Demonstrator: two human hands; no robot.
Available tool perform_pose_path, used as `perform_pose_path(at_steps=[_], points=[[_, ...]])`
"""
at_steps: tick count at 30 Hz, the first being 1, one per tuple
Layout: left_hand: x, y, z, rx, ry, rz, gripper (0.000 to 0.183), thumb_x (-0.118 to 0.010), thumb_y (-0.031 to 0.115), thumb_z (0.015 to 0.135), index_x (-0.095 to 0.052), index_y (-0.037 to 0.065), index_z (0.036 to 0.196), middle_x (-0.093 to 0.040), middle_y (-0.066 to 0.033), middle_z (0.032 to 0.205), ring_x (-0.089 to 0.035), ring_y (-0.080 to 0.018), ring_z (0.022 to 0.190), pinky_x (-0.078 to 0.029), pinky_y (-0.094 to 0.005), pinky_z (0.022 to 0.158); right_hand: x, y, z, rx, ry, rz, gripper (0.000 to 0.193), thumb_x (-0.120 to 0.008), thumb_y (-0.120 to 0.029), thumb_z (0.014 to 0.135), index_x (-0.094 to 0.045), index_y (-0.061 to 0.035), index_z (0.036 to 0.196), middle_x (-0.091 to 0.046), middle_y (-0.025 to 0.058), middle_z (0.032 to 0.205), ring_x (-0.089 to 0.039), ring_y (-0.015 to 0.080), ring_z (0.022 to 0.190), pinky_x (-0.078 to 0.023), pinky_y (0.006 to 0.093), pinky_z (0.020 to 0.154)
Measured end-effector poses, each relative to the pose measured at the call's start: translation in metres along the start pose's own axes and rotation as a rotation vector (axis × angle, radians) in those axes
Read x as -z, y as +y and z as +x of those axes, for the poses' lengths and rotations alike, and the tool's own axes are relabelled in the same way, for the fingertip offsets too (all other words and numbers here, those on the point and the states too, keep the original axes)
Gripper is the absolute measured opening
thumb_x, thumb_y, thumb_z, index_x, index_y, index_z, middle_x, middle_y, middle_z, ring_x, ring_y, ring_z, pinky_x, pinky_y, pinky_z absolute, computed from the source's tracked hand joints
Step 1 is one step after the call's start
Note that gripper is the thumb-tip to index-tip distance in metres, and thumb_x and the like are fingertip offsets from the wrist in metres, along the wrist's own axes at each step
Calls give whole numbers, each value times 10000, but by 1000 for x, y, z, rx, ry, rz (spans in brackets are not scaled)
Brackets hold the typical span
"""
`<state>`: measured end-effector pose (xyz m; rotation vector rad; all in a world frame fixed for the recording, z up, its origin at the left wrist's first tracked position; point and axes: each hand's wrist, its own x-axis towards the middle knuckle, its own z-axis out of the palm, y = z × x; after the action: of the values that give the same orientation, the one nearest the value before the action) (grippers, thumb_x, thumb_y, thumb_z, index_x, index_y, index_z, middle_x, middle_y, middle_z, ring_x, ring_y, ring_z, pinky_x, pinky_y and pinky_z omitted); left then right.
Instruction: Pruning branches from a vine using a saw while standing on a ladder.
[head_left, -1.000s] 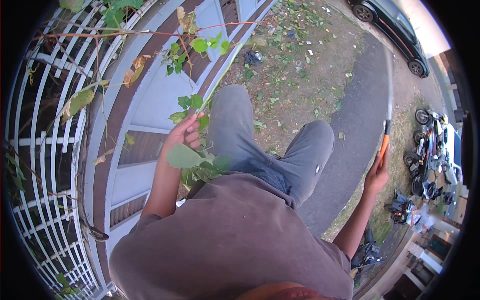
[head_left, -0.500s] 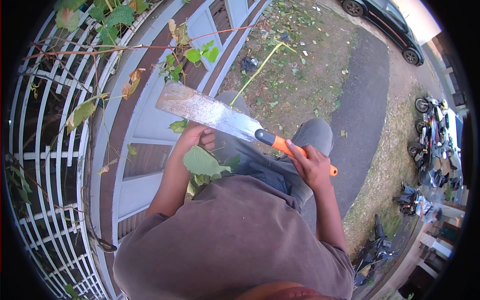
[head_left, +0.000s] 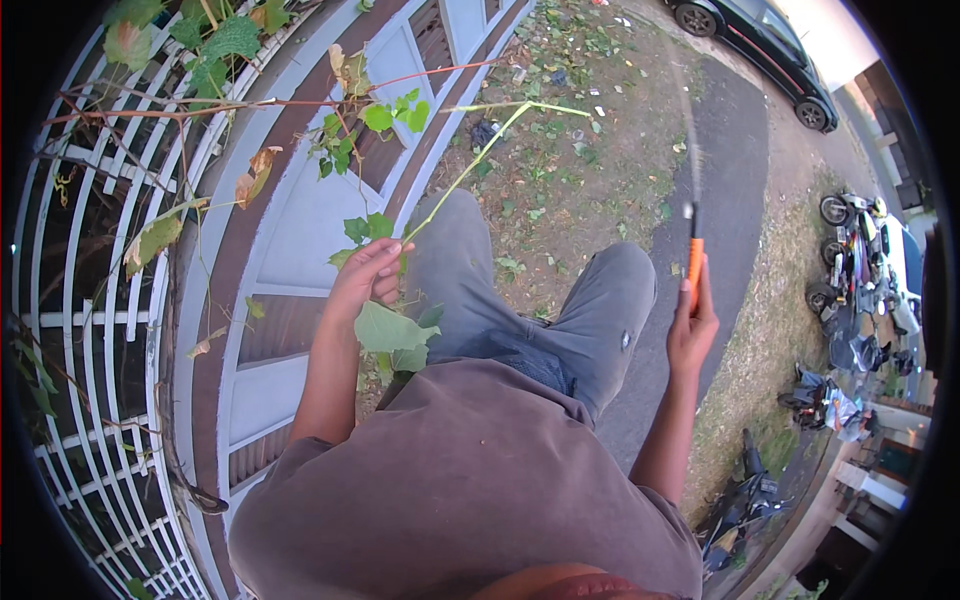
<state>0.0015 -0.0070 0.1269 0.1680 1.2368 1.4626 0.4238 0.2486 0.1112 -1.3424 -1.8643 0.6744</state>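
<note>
My left hand (head_left: 368, 278) grips a green vine stem (head_left: 470, 170) with broad leaves (head_left: 390, 330) hanging below the fist; the stem runs up and to the right, its far end bare. My right hand (head_left: 692, 330) is held out to the right, shut on the orange handle (head_left: 695, 268) of a long machete. Its blade (head_left: 690, 140) points away from me, seen edge-on and thin. More vine with green and dried leaves (head_left: 370, 120) trails from the white metal fence (head_left: 90, 330) at my left.
I look down from a height on a grey and brown wall top (head_left: 300, 230). Below lie a littered grass patch (head_left: 580, 110) and a paved path (head_left: 730, 190). A dark car (head_left: 770, 40) is parked far off. Parked motorcycles (head_left: 855, 260) stand at the right.
My right hand swung the machete from across my body, over the vine, out to the right. The stem in my left hand now ends bare.
</note>
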Motion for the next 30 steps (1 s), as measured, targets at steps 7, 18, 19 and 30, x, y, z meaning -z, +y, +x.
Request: perform_pose_path(at_steps=[7, 18, 19, 30], points=[[-13, 0, 12, 10, -36, 139, 231, -623, 211, 1116, -700, 25, 1228, -445, 82, 740, -245, -27, 497, -193, -248, 461, -34, -77, -44, 493, -458, -162, 598, -762, -216, 996, -598, -268, 1569, -636, 82, 866, -667, 272, 708, -522, 413, 578], [62, -1, -13, -131, 127, 111, 268, -672, 247, 1096, -709, 33, 1252, -408, 101, 715, -258, -19, 510, -205, -239, 479, 31, 152, 54, 50, 250, -80, 490, -568, -244, 1156, -523, -87, 1618, -633, 20, 802, -481, 110, 675, -436, 311, 598], [63, -3, -21, -131, 173, 99, 268, -672, 247, 1096, -709, 33, 1252, -408, 101, 715, -258, -19, 510, -205, -239, 479, 31, 95, 32, -212, 95, 28, 483, -560, -230, 1159, -525, -78, 1616, -647, 1, 827, -482, 95, 676, -422, 297, 590], [-84, -54, 81, -482, -270, 530, 273, -702, 264, 1087, -750, 21, 1202, -773, -8, 1049, -674, -80, 980, -547, -310, 907, -58, -12, -52, -408, -474, 682, 578, -582, -397, 1143, -469, -70, 1606, -403, -54, 697, -386, 19, 546, -311, 206, 466]])
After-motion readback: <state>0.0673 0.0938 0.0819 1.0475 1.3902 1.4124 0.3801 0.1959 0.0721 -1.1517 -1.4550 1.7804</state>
